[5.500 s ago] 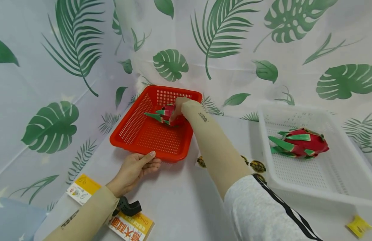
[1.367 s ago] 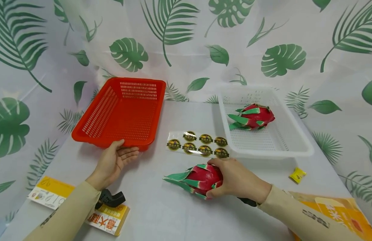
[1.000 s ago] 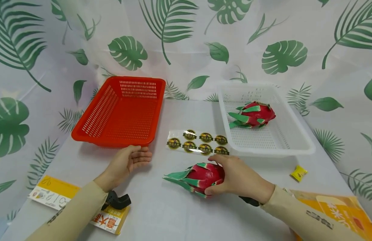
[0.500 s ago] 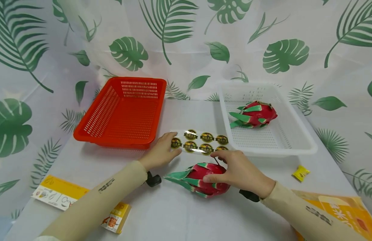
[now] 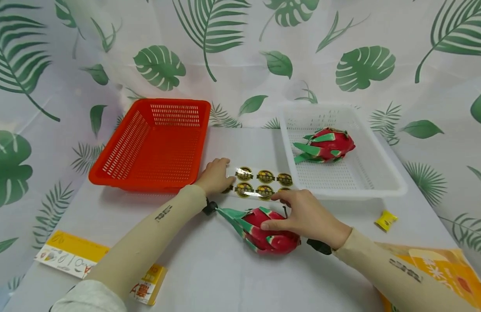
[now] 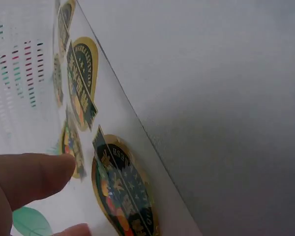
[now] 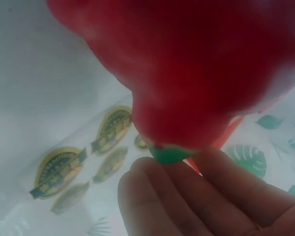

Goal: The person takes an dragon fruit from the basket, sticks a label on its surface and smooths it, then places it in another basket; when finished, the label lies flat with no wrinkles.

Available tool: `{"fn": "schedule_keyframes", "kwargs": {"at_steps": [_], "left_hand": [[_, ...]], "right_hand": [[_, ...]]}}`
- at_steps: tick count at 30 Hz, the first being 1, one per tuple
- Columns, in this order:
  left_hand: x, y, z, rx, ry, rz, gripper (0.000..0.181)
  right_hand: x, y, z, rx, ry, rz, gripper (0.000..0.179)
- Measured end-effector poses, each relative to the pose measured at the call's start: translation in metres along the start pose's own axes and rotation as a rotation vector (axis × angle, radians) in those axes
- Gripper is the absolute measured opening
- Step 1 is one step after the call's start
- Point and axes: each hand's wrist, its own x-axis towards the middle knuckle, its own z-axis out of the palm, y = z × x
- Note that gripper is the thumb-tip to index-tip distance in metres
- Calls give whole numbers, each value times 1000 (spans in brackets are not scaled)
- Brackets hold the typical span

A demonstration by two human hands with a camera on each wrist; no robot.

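My right hand [image 5: 308, 219] holds a red dragon fruit [image 5: 277, 242] with green scales on the table, thumb on its near upper side. In the right wrist view the fruit [image 7: 187, 64] fills the top, and fingers [image 7: 152, 201] extend just below it. Behind the fruit lies a clear sheet of round black-and-gold stickers [image 5: 265, 192]. At the sheet's left end is my left hand [image 5: 214, 177], its thumb and forefinger spread apart and covering part of a sticker. The left wrist view shows a fingertip [image 6: 61, 172] over the sheet, close to the stickers [image 6: 120, 191].
A red plastic basket [image 5: 203, 143] stands back left. To the right, a white basket [image 5: 384, 190] contains another dragon fruit [image 5: 335, 145]. A small yellow packet [image 5: 386, 221] and an orange bag [image 5: 439, 268] lie right; a yellow-and-white box [image 5: 69, 255] sits front left, partly under the left forearm.
The right hand has brought the dragon fruit from the red basket to the table, where it has since turned slightly. The left hand has left the basket's rim and moved right to the sticker sheet.
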Motion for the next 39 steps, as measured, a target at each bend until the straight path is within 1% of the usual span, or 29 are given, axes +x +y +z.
{"fn": "schedule_keyframes", "kwargs": {"at_steps": [4, 6, 9, 12, 15, 18, 20, 23, 26, 30, 34, 39], "left_hand": [[1, 0, -2, -31, 41, 20, 48], [1, 0, -2, -69, 55, 22, 41], [1, 0, 0, -131, 59, 14, 35], [1, -2, 2, -181, 45, -3, 32], [1, -4, 2, -205, 25, -21, 31], [0, -6, 1, -224, 2, -34, 30], [-1, -6, -1, -232, -13, -38, 30], [-3, -5, -2, -240, -41, -36, 32], [-4, -7, -2, -257, -55, -30, 34], [-5, -10, -1, -277, -41, -16, 32], [-6, -11, 0, -292, -27, -9, 29], [-6, -11, 0, -298, -3, -9, 27]], "right_hand": [[7, -1, -3, 0, 9, -42, 74], [13, -4, -5, -5, 21, -60, 72], [25, -9, -8, -6, 37, -76, 68], [41, -15, -11, -3, 41, -69, 59], [59, -18, -13, -13, 31, -62, 47], [78, -20, -12, -62, 22, -50, 38], [91, -19, -10, -99, 8, -39, 35], [105, -19, -5, -146, -29, 0, 33], [116, -19, 0, -183, -76, 34, 33], [129, -17, 6, -207, -118, 52, 33], [139, -14, 13, -202, -123, 52, 30], [145, -11, 17, -191, -114, 46, 23]]}}
